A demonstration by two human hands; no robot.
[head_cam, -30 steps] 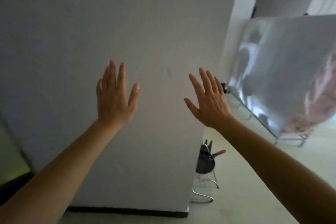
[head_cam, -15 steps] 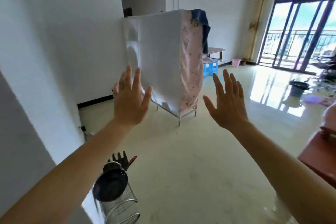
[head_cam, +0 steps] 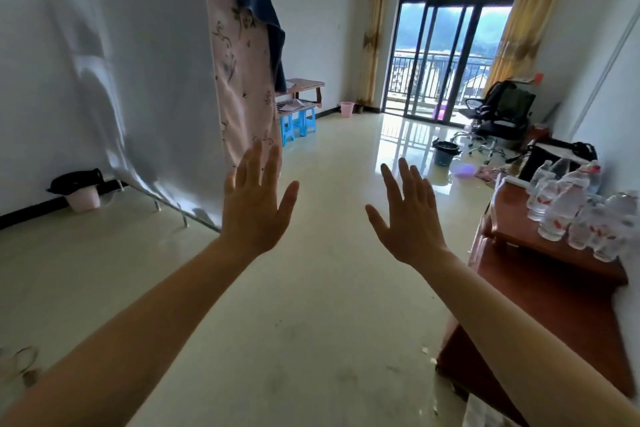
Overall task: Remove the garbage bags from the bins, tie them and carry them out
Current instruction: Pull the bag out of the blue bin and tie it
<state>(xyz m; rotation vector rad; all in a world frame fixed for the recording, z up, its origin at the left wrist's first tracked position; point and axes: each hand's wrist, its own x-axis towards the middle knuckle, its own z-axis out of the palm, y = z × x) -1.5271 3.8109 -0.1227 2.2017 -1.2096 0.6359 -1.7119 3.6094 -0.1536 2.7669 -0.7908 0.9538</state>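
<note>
My left hand and my right hand are raised in front of me with fingers straight and spread, holding nothing. A pink bin lined with a black garbage bag stands against the left wall, beside the covered rack. A dark bin sits on the floor far right of centre, near the office chair. Another small pink bin stands by the balcony door. All three bins are well beyond my hands.
A tall rack draped in white and floral cloth stands at left. A red-brown cabinet with several water bottles lines the right side. Blue stools, an office chair and glass balcony doors lie ahead across glossy floor.
My view has swung right, from a bare wall to the whole living room. Both hands stay raised and spread throughout.
</note>
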